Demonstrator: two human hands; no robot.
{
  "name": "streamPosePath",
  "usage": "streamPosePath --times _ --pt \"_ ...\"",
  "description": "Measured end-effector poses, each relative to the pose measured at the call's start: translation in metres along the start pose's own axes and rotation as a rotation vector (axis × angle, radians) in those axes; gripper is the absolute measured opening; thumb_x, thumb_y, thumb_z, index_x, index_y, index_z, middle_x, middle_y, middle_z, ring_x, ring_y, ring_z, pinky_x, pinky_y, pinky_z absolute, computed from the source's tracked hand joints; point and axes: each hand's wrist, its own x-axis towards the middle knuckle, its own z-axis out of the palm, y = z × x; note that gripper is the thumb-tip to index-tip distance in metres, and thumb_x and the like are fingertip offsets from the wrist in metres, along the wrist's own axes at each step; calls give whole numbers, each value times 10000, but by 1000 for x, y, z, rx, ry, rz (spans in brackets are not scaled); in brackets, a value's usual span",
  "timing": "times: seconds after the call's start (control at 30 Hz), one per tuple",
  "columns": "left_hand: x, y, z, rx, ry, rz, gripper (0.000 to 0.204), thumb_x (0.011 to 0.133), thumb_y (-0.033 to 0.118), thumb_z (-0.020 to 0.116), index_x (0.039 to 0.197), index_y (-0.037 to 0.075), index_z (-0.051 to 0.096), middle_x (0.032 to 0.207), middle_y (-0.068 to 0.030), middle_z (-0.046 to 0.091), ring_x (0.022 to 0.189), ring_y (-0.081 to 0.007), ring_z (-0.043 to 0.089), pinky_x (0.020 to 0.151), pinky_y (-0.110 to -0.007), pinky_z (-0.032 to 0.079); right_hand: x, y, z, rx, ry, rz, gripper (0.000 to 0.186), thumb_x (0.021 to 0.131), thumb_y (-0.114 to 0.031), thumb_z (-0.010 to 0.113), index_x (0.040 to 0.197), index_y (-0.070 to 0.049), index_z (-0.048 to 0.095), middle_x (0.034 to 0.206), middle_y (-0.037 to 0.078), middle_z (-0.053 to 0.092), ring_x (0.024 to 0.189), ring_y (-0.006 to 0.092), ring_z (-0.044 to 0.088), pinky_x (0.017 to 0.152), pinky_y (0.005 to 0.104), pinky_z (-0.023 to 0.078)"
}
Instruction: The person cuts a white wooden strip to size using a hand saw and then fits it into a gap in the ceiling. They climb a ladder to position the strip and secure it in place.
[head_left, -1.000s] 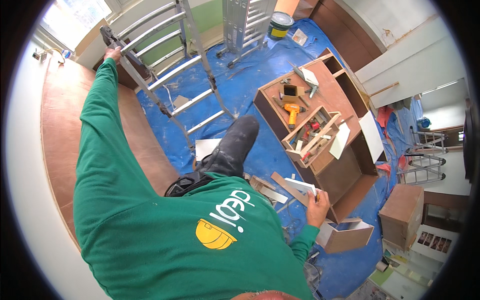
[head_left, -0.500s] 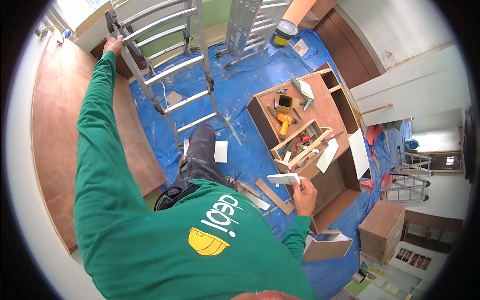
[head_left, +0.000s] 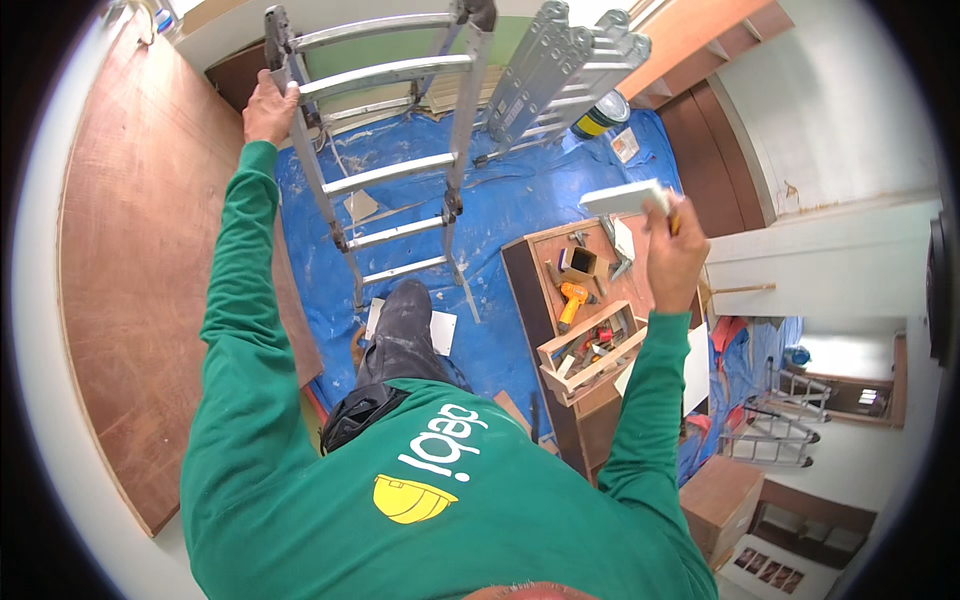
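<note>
My left hand [head_left: 268,108] is closed round the upper side rail of an aluminium folding ladder [head_left: 390,175], which stands upright ahead of me. Raised at the right, my right hand [head_left: 676,252] grips a white rectangular piece of board [head_left: 618,199] that points leftward. Something small and yellow [head_left: 675,220] shows between the same fingers; its kind is unclear. Below that hand lies a low wooden cabinet [head_left: 540,290] with a yellow cordless drill [head_left: 572,303] and an open wooden tool tray [head_left: 596,352] on it. My right forearm hides part of the cabinet.
Blue sheeting [head_left: 480,215] covers the floor. A folded metal ladder [head_left: 540,80] stands beyond, beside a paint can [head_left: 602,114]. A large wooden panel [head_left: 170,270] leans at the left. Brown cabinet boxes [head_left: 722,500] and more ladders [head_left: 770,430] are at the right.
My right hand has risen and moved forward and right with the white board. My left hand stays on the ladder rail, now nearer in view. The whole view has shifted slightly.
</note>
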Motion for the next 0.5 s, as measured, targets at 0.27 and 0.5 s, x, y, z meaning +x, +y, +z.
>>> streamPosePath --times 0.27,0.5 --pt "-9 14 -23 -153 -77 -71 705 983 442 620 1497 7 412 1385 -307 583 1248 -499 588 1054 -530 478 168 -65 77 233 155 -35 142 967 -150 740 1063 -45 732 774 12 681 641 86 549 568 283 447" --pt "-6 14 -25 -201 -51 -77 576 932 316 696 1391 88 432 1301 -231 612 1113 -503 644 955 -566 527 224 -100 97 326 224 -37 161 940 -136 759 1058 -27 743 818 30 721 700 108 611 640 296 498"
